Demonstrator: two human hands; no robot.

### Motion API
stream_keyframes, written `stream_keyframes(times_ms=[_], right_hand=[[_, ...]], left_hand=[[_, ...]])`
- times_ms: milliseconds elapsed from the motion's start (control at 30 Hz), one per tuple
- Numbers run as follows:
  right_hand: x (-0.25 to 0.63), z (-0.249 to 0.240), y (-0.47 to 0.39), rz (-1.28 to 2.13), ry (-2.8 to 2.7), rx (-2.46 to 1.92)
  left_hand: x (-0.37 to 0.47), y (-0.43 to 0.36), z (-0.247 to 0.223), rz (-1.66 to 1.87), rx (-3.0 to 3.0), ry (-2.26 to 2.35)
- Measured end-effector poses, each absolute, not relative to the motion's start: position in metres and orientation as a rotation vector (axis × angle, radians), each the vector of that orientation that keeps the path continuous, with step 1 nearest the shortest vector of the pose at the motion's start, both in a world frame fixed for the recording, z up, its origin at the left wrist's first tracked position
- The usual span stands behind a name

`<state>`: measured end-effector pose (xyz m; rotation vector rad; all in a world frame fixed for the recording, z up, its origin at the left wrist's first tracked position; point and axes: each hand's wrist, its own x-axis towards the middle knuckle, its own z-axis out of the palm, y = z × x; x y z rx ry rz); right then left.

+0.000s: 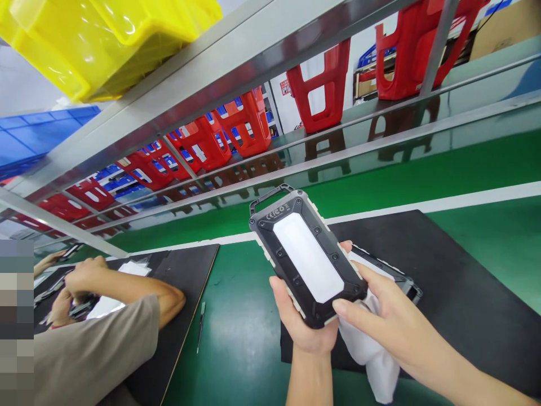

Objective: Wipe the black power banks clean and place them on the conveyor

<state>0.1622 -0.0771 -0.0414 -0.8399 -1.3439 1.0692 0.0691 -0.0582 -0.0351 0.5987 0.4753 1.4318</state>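
A rugged black power bank point(310, 254) with a white light panel and a carrying loop at its far end is held tilted above the bench. My left hand point(306, 321) wraps around its near left edge from below. On the near right corner lies the thumb of my right hand point(393, 316), its other fingers around the right side and partly hidden. A white cloth point(380, 372) hangs under my right hand; whether that hand grips it I cannot tell. Behind my right hand, a second similar power bank point(409, 285) lies on a black mat point(460, 299), partly covered.
To the left a co-worker's arm point(164, 304) reaches over another black mat point(198, 282). Tweezers point(202, 324) lie on the green bench point(240, 304) between the mats. A metal shelf rail point(236, 62) crosses overhead, bearing a yellow bin point(127, 45). Red plastic racks point(323, 90) stand beyond.
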Motion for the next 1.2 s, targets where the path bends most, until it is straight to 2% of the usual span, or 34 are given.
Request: stream_keyframes(times_ms=[267,800,1033,1200], right_hand=[[0.161,-0.035,-0.082,1.214,-1.208,-0.911],[0.166,-0.036,-0.085,1.248,-1.260,-0.828],[0.173,-0.038,-0.089,1.322,-1.028,-0.932],[0.169,-0.029,-0.084,1.304,-1.173,-0.851]], left_hand=[[0.066,-0.057,-0.037,1.418,0.618,0.381],[0.068,-0.058,-0.033,1.412,0.624,0.324],[0.070,-0.057,-0.028,1.421,0.630,0.345],[0.071,-0.057,-0.023,1.414,0.648,0.369]])
